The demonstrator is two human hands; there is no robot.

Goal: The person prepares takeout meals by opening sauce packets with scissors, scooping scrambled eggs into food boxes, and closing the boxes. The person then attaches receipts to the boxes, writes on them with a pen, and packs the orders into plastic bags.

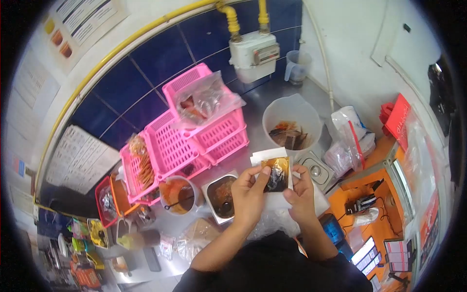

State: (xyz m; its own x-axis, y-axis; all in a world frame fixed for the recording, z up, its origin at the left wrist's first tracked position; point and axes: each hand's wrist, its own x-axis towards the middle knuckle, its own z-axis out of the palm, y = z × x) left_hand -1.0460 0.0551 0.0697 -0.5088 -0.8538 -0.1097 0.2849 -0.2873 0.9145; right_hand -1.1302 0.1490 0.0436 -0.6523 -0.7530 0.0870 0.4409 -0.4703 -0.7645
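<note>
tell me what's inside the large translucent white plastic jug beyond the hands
The jug holds dark pieces and orange-red bits; whatever lies beneath them is covered from view.

1. Some fingers of the left hand [249, 194] are hidden behind the glossy packet [277, 177], its dark patch obscured by glare.
2. Wall sheet [80, 158]: writing too small to read.
3. Lit screen [366, 255]: text illegible.
4. Poster [85, 22], upper left: top cut off.
5. Clear bag [209, 97]: contents too blurred to identify.
</note>
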